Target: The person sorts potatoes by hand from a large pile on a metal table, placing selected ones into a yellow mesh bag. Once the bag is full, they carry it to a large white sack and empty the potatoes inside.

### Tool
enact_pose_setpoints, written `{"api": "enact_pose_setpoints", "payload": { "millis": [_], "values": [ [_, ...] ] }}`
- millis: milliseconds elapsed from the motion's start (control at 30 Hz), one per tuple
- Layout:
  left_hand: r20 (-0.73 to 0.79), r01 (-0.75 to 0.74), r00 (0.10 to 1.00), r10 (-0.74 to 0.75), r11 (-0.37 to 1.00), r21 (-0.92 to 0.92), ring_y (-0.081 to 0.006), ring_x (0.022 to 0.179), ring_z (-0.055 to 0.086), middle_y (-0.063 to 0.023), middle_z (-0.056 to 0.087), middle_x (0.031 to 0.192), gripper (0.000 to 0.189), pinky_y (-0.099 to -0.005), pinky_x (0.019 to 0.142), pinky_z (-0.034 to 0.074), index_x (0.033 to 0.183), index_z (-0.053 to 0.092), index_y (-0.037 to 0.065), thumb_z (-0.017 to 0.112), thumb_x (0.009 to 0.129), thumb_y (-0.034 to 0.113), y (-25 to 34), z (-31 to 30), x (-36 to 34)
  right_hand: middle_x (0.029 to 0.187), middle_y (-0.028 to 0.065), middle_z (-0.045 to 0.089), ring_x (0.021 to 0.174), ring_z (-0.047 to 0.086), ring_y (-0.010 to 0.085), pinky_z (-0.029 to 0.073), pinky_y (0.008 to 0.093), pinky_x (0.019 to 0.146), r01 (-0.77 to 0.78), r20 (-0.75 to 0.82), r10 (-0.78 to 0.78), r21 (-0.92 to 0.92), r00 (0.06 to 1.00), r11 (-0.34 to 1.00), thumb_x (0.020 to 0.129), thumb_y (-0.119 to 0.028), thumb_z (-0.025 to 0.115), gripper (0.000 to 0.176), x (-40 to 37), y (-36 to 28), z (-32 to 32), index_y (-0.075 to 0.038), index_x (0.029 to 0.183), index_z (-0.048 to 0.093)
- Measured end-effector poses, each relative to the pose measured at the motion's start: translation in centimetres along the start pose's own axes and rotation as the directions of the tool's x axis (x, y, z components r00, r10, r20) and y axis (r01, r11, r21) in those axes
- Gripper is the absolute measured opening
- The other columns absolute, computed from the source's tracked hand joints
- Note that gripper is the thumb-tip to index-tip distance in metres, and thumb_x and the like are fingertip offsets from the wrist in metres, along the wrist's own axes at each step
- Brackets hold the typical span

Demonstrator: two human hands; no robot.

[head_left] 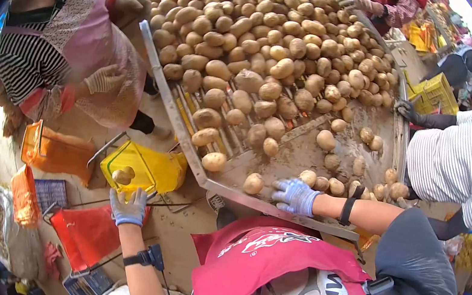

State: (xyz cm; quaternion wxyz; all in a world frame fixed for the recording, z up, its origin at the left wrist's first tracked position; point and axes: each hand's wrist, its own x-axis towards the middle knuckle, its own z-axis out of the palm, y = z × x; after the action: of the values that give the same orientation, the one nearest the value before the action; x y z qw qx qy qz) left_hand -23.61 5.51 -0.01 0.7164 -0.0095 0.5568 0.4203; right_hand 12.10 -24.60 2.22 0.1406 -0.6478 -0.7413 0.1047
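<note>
Many potatoes (253,34) cover a metal sorting table (265,197). My right hand (296,196), in a light blue and grey glove, lies at the table's near edge with its fingers spread, close to a single potato (253,183) on its left. My left hand (128,208), gloved alike, is off the table to the left with its fingers apart. Just above its fingertips a potato (123,175) is in the air or in front of the yellow bag (144,167); which one I cannot tell. Neither hand holds anything.
Co-workers stand at the left (68,43), the far side (385,8) and the right (460,156) of the table. Below left are an orange bag (58,151), a red bag (85,235) and a blue crate (87,287). A yellow crate (436,95) is behind the right side.
</note>
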Motion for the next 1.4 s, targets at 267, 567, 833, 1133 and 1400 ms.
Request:
{"api": "enact_pose_setpoints", "payload": {
  "millis": [267, 567, 833, 1133, 1400],
  "values": [
    [0.827, -0.820, 0.561, 0.042, 0.170, 0.547, -0.0276, 0.081, 0.062, -0.0116, 0.063, 0.095, 0.036, -0.0348, 0.074, 0.050, 0.116, 0.054, 0.008, 0.059, 0.085, 0.025, -15.1, 16.6, -4.8, 0.123, 0.0160, 0.049, 0.114, 0.048, 0.0318, 0.043, 0.0396, 0.091, -0.628, -0.234, 0.636, 0.116, 0.735, 0.769, 0.083, -0.025, 0.054, 0.030, 15.0, 10.8, -4.7, -0.013, 0.111, 0.058],
    [0.753, -0.613, 0.630, -0.191, -0.717, 0.331, -0.0356, 0.103, 0.057, -0.0201, 0.040, 0.128, 0.064, -0.0461, 0.084, 0.048, 0.131, 0.041, 0.025, 0.068, 0.074, 0.027, -23.4, 26.7, -4.1, 0.119, 0.0152, 0.051, 0.115, 0.047, 0.0308, 0.033, 0.0430, 0.099, -0.380, -0.300, 0.320, -0.167, 0.898, 0.910, 0.076, -0.031, 0.060, 0.043, 12.2, 14.6, -8.1, -0.014, 0.115, 0.056],
    [0.788, -0.329, 0.606, -0.110, 0.867, 0.374, -0.0334, 0.102, 0.055, -0.0156, 0.053, 0.114, 0.039, -0.0435, 0.089, 0.046, 0.110, 0.049, 0.012, 0.062, 0.075, 0.022, -22.1, 24.6, -2.9, 0.107, 0.0129, 0.057, 0.100, 0.057, 0.0247, 0.047, 0.0367, 0.087, -0.409, 0.077, 0.611, 0.808, 0.788, 0.425, 0.080, -0.020, 0.062, 0.040, 15.0, 22.2, -7.9, -0.016, 0.118, 0.051],
    [0.545, 0.424, 0.403, -0.735, 0.678, 0.601, -0.0297, 0.103, 0.054, -0.0126, 0.053, 0.119, 0.067, -0.0439, 0.082, 0.049, 0.121, 0.048, 0.015, 0.051, 0.076, 0.064, -27.2, 22.4, -6.8, 0.132, 0.0134, 0.044, 0.124, 0.041, 0.0267, 0.031, 0.0375, 0.106, -0.084, 0.105, -0.008, 0.835, 0.994, 0.544, 0.082, -0.029, 0.062, 0.051, 11.1, 13.4, -10.1, -0.008, 0.127, 0.050],
    [0.740, 0.515, 0.357, -0.570, 0.781, 0.353, -0.0325, 0.112, 0.051, -0.0178, 0.051, 0.121, 0.080, -0.0515, 0.092, 0.044, 0.122, 0.047, 0.004, 0.048, 0.076, 0.070, -22.4, 23.4, -8.1, 0.121, 0.0126, 0.052, 0.111, 0.051, 0.0277, 0.038, 0.0434, 0.091, -0.390, -0.094, 0.379, -0.197, 0.921, 0.899, 0.084, -0.032, 0.052, 0.035, 23.4, 21.4, -8.8, -0.020, 0.116, 0.060]
  ]
}}
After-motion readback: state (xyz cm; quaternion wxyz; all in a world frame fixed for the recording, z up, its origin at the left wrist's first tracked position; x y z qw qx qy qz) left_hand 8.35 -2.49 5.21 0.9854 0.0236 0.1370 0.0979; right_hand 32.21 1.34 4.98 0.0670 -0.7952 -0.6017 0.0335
